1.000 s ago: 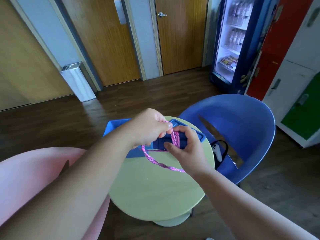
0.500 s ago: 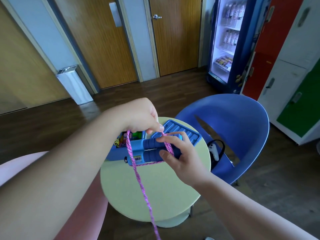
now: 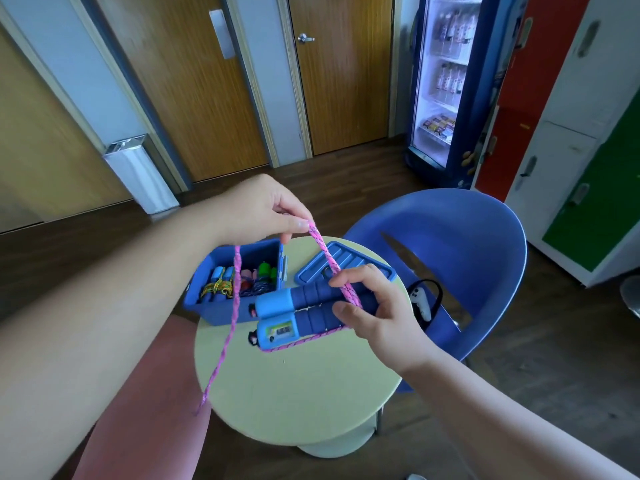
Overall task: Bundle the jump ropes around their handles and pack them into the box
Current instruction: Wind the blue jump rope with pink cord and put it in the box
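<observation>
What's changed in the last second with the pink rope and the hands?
The left hand, a second ago down against the handles, has lifted up and away, still pinching the pink rope and drawing a strand up from them; a long tail now hangs left. The right hand still grips both handles. The box and lid stay on the table.

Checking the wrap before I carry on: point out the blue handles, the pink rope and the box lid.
blue handles (image 3: pixel 311 294): head view, on the ribbed grip of the upper handle.
pink rope (image 3: pixel 328 252): head view, on the taut stretch rising from the grips.
box lid (image 3: pixel 356 259): head view, on its ridged top.
</observation>
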